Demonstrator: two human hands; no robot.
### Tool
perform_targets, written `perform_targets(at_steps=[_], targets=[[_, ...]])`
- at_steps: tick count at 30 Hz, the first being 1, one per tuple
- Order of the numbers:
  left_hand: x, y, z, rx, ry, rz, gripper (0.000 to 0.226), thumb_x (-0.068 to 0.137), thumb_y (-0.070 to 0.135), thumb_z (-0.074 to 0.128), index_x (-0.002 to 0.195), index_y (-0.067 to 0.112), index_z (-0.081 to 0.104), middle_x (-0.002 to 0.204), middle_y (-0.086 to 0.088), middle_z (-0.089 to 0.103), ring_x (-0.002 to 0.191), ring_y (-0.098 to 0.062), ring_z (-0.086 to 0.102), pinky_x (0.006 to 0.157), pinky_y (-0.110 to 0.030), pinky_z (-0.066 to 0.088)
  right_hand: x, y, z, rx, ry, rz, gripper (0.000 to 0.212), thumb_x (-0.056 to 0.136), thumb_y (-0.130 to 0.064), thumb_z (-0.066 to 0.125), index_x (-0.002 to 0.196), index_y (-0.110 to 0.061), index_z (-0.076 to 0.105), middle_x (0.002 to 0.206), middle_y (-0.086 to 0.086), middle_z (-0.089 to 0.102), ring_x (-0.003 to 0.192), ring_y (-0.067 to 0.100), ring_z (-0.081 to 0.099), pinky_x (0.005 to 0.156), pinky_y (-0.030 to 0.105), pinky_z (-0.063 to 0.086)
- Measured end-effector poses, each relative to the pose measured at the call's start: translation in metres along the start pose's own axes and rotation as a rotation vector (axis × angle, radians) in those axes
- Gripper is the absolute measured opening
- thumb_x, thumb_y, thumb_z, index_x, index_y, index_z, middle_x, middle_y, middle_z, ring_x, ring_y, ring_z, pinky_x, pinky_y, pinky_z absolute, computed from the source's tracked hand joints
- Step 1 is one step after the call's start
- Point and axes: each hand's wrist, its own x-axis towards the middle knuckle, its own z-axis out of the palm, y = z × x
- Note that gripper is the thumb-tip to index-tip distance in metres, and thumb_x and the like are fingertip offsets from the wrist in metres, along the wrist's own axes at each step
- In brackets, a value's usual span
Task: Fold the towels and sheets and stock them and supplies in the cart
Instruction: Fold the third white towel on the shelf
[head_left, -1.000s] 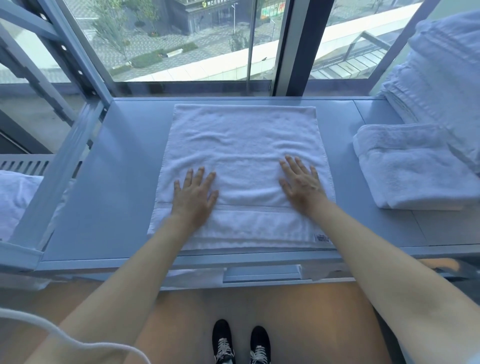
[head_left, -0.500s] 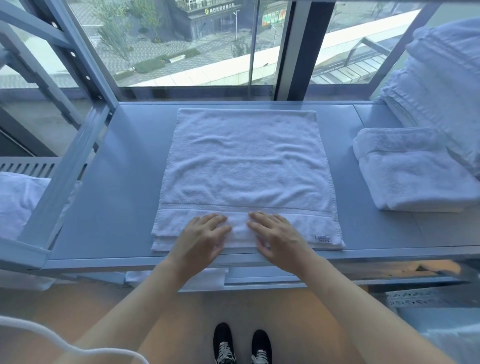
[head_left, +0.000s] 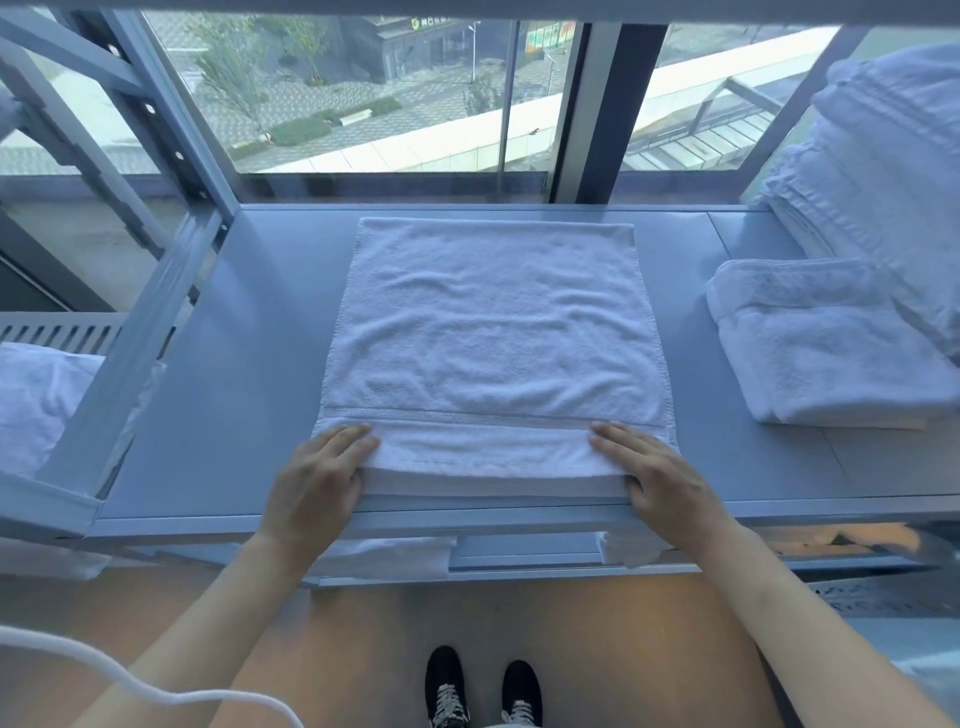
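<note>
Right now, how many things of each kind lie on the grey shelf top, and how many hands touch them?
Flat white towel being folded: 1
Folded white towel at right: 1
Stack of white linens at far right: 1
Hands on the flat towel, left hand and right hand: 2
Total: 5
</note>
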Motion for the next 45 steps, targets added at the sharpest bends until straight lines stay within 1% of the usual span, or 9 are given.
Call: perform_targets(at_steps=[5,9,15,22,26,32,36,41,45], targets=[[-0.002,-0.009,-0.018,-0.023,0.154,-0.107,0.031,0.092,0.014,0.052,0.108,0.017,0.078,0.119,0.000,0.075,0.111,-0.029,0.069,0.083,-0.042,0.056,-0.001,0.011,-0.007,0.080,0.093,0.150,0.067,0.084,0.018,0.049,0.137,-0.020,0.067,0.148,-0.014,0.056,0.143,0.007,0.045,0.113,0.036,0.045],[-0.005,-0.004,-0.039,-0.073,0.277,-0.096,0.028,0.097,0.018,0.053,0.111,0.019,0.078,0.122,0.004,0.073,0.116,-0.021,0.065,0.091,-0.039,0.054,0.006,0.012,-0.008,0.111,0.088,0.179,0.063,0.084,0.017,0.048,0.132,-0.019,0.070,0.145,-0.014,0.059,0.142,0.005,0.047,0.115,0.036,0.042],[-0.058,0.022,0.002,-0.204,0.161,-0.099,0.029,0.093,0.010,0.058,0.112,0.009,0.079,0.131,-0.002,0.069,0.125,-0.029,0.065,0.100,-0.047,0.054,-0.005,0.012,0.003,0.139,0.099,0.171,0.073,0.083,0.021,0.048,0.144,-0.017,0.060,0.152,-0.012,0.051,0.149,0.005,0.035,0.124,0.031,0.028],[-0.059,0.013,0.008,-0.146,0.185,-0.062,0.030,0.099,0.018,0.055,0.118,0.014,0.078,0.134,0.000,0.068,0.130,-0.026,0.062,0.103,-0.048,0.053,-0.021,0.040,-0.026,0.001,0.203,0.141,0.078,0.078,0.029,0.045,0.139,-0.016,0.065,0.148,-0.006,0.057,0.143,0.015,0.046,0.115,0.031,0.038],[-0.061,0.008,0.006,-0.177,0.185,-0.066,0.031,0.099,0.017,0.053,0.117,0.010,0.078,0.135,-0.001,0.067,0.131,-0.025,0.061,0.105,-0.046,0.051,-0.043,0.035,-0.014,-0.071,0.069,0.057,0.069,0.086,0.024,0.044,0.145,-0.011,0.056,0.153,0.003,0.050,0.147,0.028,0.042,0.119,0.046,0.037],[-0.069,-0.006,-0.005,-0.284,0.209,-0.025,0.030,0.102,0.018,0.052,0.116,0.010,0.077,0.138,0.004,0.066,0.134,-0.016,0.058,0.111,-0.037,0.048,-0.048,0.033,-0.004,-0.134,0.114,0.051,0.069,0.085,0.005,0.026,0.147,-0.007,0.054,0.156,0.003,0.047,0.148,0.028,0.040,0.116,0.055,0.039],[-0.071,0.002,-0.008,-0.237,0.175,-0.018,0.022,0.096,0.019,0.055,0.090,0.013,0.076,0.133,0.003,0.068,0.128,-0.018,0.063,0.100,-0.048,0.054,-0.047,0.028,-0.011,-0.146,0.079,0.127,0.085,0.067,0.019,0.051,0.145,-0.013,0.058,0.156,-0.003,0.048,0.148,0.022,0.040,0.117,0.059,0.034],[-0.044,0.012,-0.024,-0.196,0.159,-0.041,0.031,0.097,0.035,0.055,0.070,0.022,0.062,0.117,0.005,0.074,0.115,-0.022,0.066,0.097,-0.045,0.051,-0.033,0.007,-0.022,-0.129,0.207,0.055,0.057,0.077,-0.018,0.050,0.131,-0.013,0.069,0.143,0.001,0.062,0.136,0.027,0.054,0.110,0.056,0.040],[0.025,0.044,-0.011,-0.193,0.059,0.009,0.030,0.097,0.034,0.053,0.107,0.014,0.073,0.129,-0.005,0.068,0.121,-0.030,0.062,0.101,-0.046,0.049,0.034,-0.033,-0.011,-0.064,0.064,0.042,0.060,0.095,-0.041,0.045,0.150,-0.017,0.051,0.164,-0.001,0.037,0.154,0.023,0.029,0.120,0.049,0.025]])
